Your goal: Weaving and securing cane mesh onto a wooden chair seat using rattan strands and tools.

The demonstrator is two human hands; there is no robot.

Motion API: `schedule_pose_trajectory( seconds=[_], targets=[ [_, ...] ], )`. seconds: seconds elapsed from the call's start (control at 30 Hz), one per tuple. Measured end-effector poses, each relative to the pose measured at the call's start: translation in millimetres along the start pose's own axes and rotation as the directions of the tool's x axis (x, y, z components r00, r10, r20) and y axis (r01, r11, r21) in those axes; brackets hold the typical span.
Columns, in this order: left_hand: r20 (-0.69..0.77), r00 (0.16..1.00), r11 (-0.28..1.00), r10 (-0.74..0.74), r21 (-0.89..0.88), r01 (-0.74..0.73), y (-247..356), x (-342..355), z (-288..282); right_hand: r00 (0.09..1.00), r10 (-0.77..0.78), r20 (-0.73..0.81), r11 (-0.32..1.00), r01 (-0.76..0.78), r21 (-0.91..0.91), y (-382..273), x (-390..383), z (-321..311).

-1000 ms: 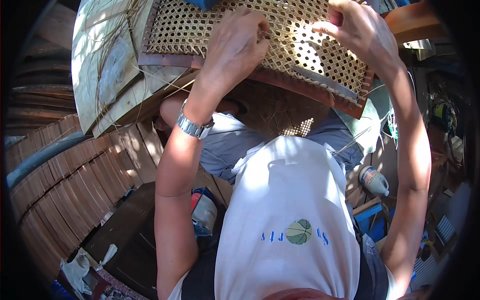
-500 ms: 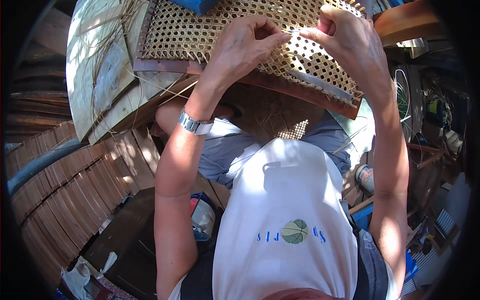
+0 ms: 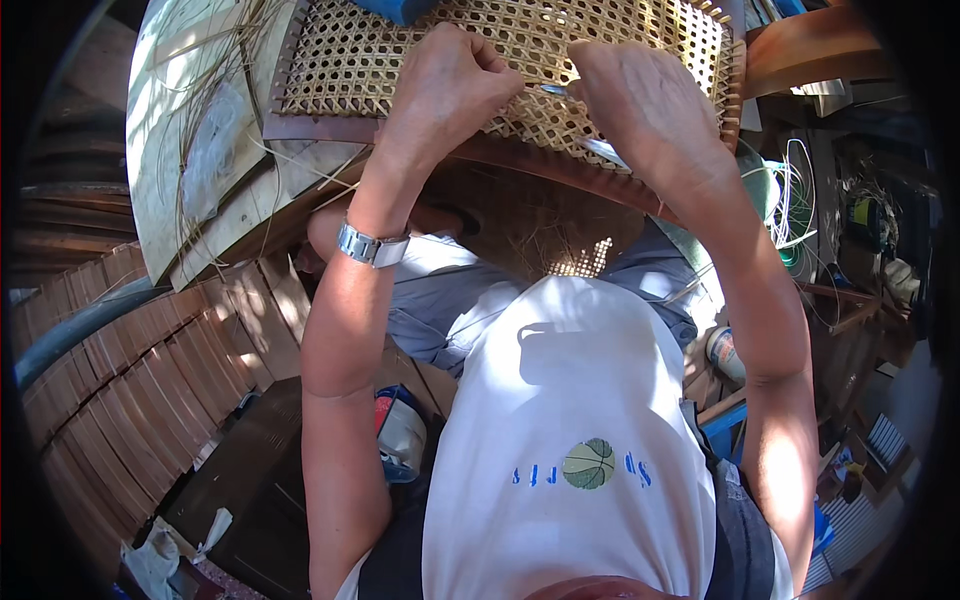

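Observation:
A woven cane panel (image 3: 480,42) in a reddish-brown wooden frame (image 3: 320,128) lies at the top, with short pegs and cane ends along its edges. Over its middle my left hand (image 3: 440,95) is closed, thumb and finger pinched together; what they hold is too small to make out. My right hand (image 3: 650,100) is curled closed to the right, over the weave. From its fingers a thin, shiny bluish tool (image 3: 552,90) points toward my left fingertips, its grip hidden. A pale flat strip (image 3: 605,152) rests on the panel's near edge, partly behind my right wrist.
Loose cane strands (image 3: 190,130) and clear plastic (image 3: 215,140) lie on a pale board at left. A blue object (image 3: 395,8) sits on the panel's far side. Stacked wooden slats (image 3: 130,360) fill the lower left. A coil of pale strands (image 3: 793,200) hangs at right.
My hands, whose fingertips nearly met, are now farther apart. The left has moved left; the right has moved left and toward me, its fingers curled over. The bluish tool shows more clearly.

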State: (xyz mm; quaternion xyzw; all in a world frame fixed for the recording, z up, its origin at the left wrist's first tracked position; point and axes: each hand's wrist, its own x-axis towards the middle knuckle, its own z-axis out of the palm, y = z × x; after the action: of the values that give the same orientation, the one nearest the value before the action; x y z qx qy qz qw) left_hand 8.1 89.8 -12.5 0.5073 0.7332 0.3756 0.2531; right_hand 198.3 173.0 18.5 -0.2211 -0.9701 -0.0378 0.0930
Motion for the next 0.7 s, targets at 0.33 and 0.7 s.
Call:
schedule_pose_trajectory(
  seconds=[0.33, 0.7],
  targets=[
    [0.095, 0.991, 0.993, -0.095, -0.055, 0.101, -6.5, 8.1, -1.5, 0.998, -0.048, -0.03, 0.999, 0.049, 0.013, -5.1, 2.1, -0.4],
    [0.189, 0.979, 0.989, -0.071, -0.111, 0.093, -3.6, 9.6, -3.5, 0.961, 0.166, 0.222, 0.907, -0.238, 0.347, 8.2, 27.0, 20.4]
  ],
)
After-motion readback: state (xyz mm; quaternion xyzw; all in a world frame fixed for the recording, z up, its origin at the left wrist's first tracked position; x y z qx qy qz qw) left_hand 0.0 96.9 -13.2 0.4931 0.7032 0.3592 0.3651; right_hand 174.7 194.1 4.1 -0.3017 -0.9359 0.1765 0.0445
